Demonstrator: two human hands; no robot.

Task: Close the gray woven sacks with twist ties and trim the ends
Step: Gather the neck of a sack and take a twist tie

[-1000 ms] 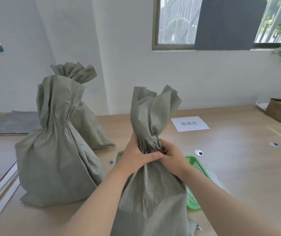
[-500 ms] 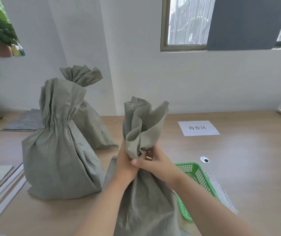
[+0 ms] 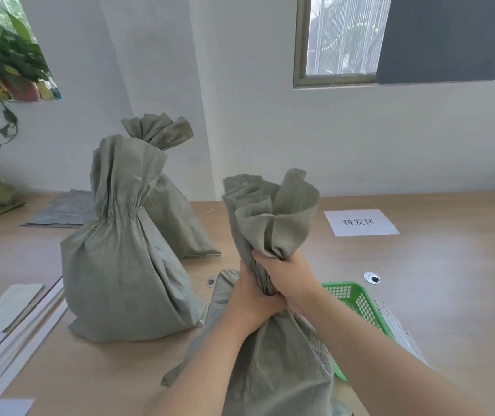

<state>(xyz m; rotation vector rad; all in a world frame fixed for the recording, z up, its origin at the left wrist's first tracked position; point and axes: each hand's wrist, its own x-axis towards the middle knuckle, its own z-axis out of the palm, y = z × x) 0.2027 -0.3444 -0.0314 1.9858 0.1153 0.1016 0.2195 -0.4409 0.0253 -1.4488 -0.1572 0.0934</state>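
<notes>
In the head view, your left hand and right hand both grip the gathered neck of the near sack. The right sits just above the left, touching it, with fingers curled tight round the cloth. The sack stands upright on the bench directly before you, its mouth flaring above your hands. A green basket sits just beside it on your right. A second sack stands to the left, with a third sack behind it.

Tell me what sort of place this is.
Likely a small packing or dispatch room. The paper sign on the wooden table reads 待发区, "awaiting dispatch". A cinched gray sack and rear gray sack stand gathered at the neck; left hand and right hand grip the near sack.
</notes>
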